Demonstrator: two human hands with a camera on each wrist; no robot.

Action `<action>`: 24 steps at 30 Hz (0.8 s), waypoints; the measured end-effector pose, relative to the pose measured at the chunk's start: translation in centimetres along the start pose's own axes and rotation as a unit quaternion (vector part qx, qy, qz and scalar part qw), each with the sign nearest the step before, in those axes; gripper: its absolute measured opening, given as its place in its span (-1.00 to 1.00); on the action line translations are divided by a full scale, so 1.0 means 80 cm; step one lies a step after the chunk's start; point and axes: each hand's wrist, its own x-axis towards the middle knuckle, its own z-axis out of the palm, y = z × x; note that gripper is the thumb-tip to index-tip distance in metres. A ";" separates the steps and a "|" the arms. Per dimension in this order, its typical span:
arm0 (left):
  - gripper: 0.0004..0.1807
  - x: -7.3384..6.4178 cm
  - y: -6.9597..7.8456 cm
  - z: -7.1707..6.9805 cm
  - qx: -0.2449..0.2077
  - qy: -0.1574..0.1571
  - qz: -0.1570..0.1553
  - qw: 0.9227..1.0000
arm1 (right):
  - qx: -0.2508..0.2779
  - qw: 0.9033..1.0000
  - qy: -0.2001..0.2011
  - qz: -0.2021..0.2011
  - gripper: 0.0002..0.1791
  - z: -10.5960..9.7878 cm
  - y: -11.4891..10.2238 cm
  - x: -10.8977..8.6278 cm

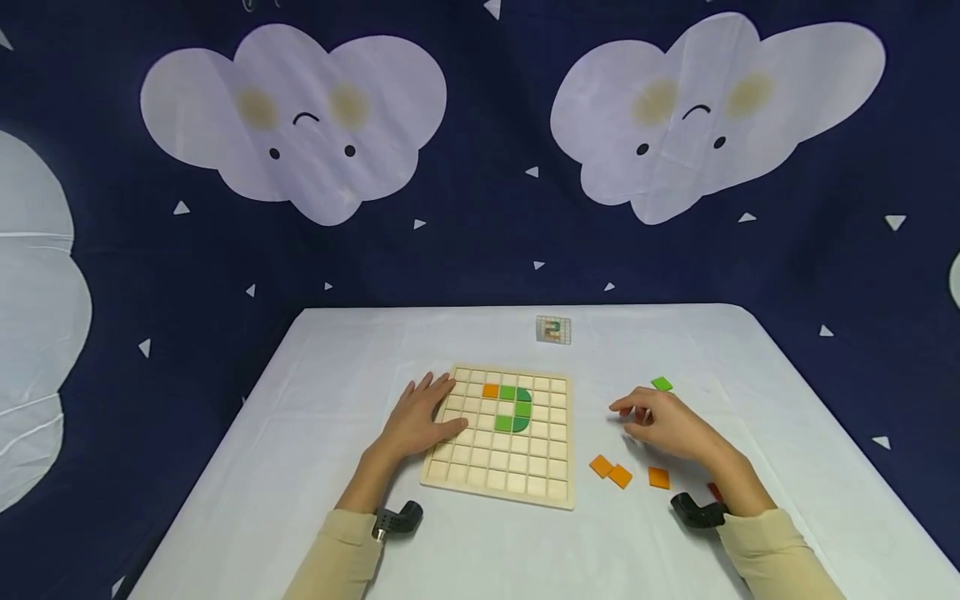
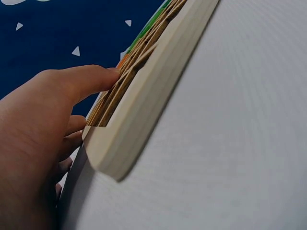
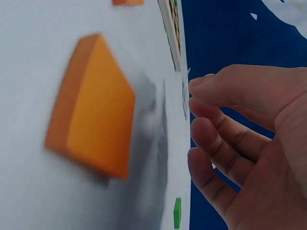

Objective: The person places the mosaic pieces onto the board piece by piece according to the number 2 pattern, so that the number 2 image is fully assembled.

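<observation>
My left hand [image 1: 420,421] lies along the left side of a wooden grid board [image 1: 517,481]; its fingers are spread and its thumb rests over the cells. On the board sit an orange square tile [image 1: 491,391], green square tiles [image 1: 522,409] and dark green rounded tiles [image 1: 521,425], set in a curve. To the right of the board my right hand [image 1: 663,421] hovers over the cloth, fingers loosely bent. In the right wrist view nothing shows between its thumb and fingers. Orange square tiles [image 1: 658,477] lie nearer me, below that hand.
A green tile [image 1: 662,383] lies just beyond the right hand, and a red tile [image 1: 715,492] is partly hidden by the right wrist. Behind the board stands a small pattern card [image 1: 553,329]. White cloth [image 1: 337,350] covers the table; a dark blue cloud-print curtain [image 1: 495,250] hangs behind.
</observation>
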 end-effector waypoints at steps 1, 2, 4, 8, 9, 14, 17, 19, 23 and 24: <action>-0.08 0.000 0.000 0.000 0.000 0.001 0.000 1.000 | 0.000 1.000 0.001 -0.002 -0.65 -0.001 0.002 -0.002; -0.08 0.000 0.000 0.000 0.002 0.001 0.000 1.000 | 0.001 1.000 0.004 0.000 -0.66 -0.002 0.004 -0.004; -0.08 0.001 0.000 0.000 0.004 0.001 0.001 1.000 | -0.002 1.000 0.010 0.003 -0.66 -0.003 0.007 -0.009; -0.08 0.000 -0.001 -0.001 0.005 -0.001 0.001 1.000 | -0.006 1.000 0.010 0.016 -0.66 -0.009 0.012 -0.019; -0.08 0.000 -0.001 -0.001 0.004 0.000 0.000 1.000 | -0.006 1.000 0.009 0.020 -0.66 -0.010 0.012 -0.022; -0.08 0.000 0.000 -0.001 0.006 -0.003 -0.003 1.000 | -0.014 0.999 0.005 0.037 -0.64 -0.017 0.016 -0.035; -0.08 0.000 0.000 -0.001 0.005 -0.005 -0.004 1.000 | -0.015 0.999 0.006 0.044 -0.65 -0.020 0.019 -0.042; -0.08 -0.001 0.000 -0.001 0.003 -0.005 -0.005 1.000 | -0.016 0.999 0.008 0.050 -0.65 -0.022 0.022 -0.047; -0.08 0.000 0.000 0.000 0.002 -0.003 -0.004 1.000 | -0.014 0.998 0.014 0.054 -0.66 -0.026 0.028 -0.056; -0.08 0.000 0.000 -0.001 0.002 -0.003 -0.005 1.000 | -0.015 0.998 0.016 0.051 -0.66 -0.027 0.030 -0.059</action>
